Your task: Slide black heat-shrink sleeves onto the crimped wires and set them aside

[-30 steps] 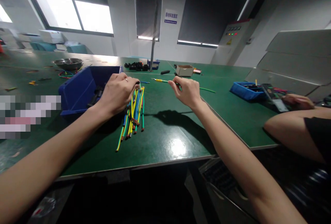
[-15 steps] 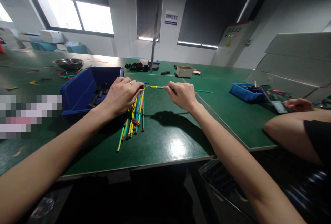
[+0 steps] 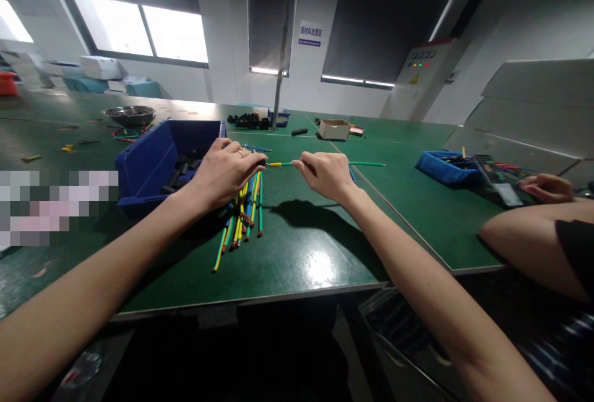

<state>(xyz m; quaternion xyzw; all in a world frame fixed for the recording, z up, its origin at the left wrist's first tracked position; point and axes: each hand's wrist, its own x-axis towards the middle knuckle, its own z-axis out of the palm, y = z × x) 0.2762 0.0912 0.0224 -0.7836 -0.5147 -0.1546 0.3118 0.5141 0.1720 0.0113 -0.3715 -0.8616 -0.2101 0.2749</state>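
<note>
Between thumb and fingertips, my left hand (image 3: 225, 172) pinches a small black part (image 3: 263, 162), mostly hidden by the fingers. My right hand (image 3: 325, 174) is closed on a green wire (image 3: 367, 164) with a yellow sleeve (image 3: 275, 164) near its left end. That end meets the black part; whether it is inside cannot be made out. Below my left hand lies a bundle of green, yellow and blue wires (image 3: 244, 210) with copper-coloured ends. A blue bin (image 3: 143, 154) holding black parts (image 3: 179, 173) stands left of that hand.
A metal bowl (image 3: 130, 115) sits at the back left. Farther back are black parts (image 3: 248, 120) and a small open carton (image 3: 334, 130). On the right, a co-worker's hand (image 3: 547, 188) is near a blue tray (image 3: 445, 169). The green table's front edge (image 3: 297, 290) runs below my hands.
The wire's metal tip, visible in the gap earlier, is now at the black part. My hands are slightly closer together. The whole view has shifted a little.
</note>
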